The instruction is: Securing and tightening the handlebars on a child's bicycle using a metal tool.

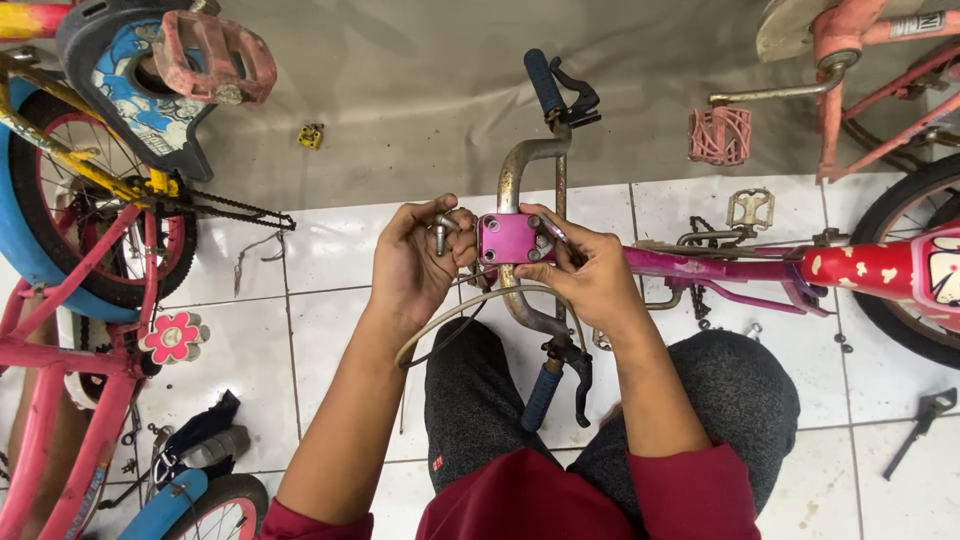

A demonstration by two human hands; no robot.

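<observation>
1. Dark red sleeves [520,500] and grey-trousered knees [700,400] are being seen lowest in the frame, nearest the camera.
2. At the far left, a pink bicycle frame [60,350] with a blue tyre [25,230] is being propped over the white tiled floor [330,330], a pink flower ornament [175,337] being carried on it.
3. Left of centre, bolts [440,232] are being held in the left hand [415,265], which is half curled, fingers loosely closed around them.
4. At the centre, a pink stem clamp [508,238] on a chrome handlebar [515,170] with blue grips [543,80] is being touched by both hands.
5. Just right of centre, a thin metal tool [553,230] is being pinched in the right hand [590,275] against the clamp.
6. On the right, a red and pink bicycle [860,268] is being laid across the tiles.
</observation>
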